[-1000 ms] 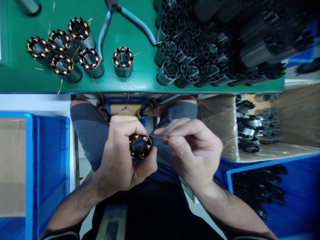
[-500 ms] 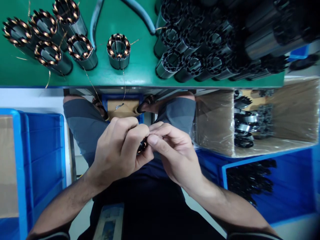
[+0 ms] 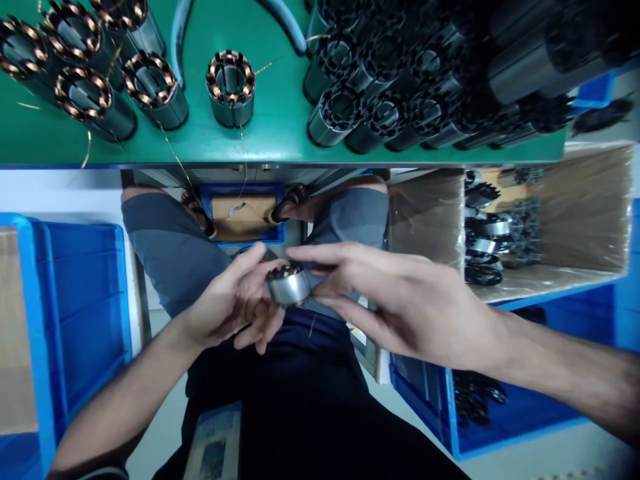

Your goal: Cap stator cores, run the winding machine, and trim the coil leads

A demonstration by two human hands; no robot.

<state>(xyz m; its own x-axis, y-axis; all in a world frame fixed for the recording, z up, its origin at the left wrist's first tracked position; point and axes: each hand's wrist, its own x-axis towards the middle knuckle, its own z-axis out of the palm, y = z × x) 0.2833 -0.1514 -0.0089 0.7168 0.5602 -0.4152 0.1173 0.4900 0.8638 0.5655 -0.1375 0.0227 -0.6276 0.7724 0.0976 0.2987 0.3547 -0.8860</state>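
Note:
A small metal stator (image 3: 289, 285) with copper windings sits between both hands above my lap. My left hand (image 3: 231, 301) cradles it from the left with loosely curled fingers under it. From the right, my right hand (image 3: 400, 300) reaches in, its thumb and fingers closed on the stator's right side. On the green bench above stand several wound stators (image 3: 230, 87), with thin copper wires trailing over the edge.
A heap of black unwound stator cores (image 3: 425, 73) fills the bench's right part. Blue-handled pliers (image 3: 280, 20) lie at the bench's far edge. Blue bins (image 3: 75, 320) stand at left; a cardboard box with black parts (image 3: 500, 227) and another blue bin (image 3: 525, 413) at right.
The hands were pressed together around the stator, the right pinching a wire. Now the left hand has opened out under it, the stator is turned on its side, and the right arm is stretched out.

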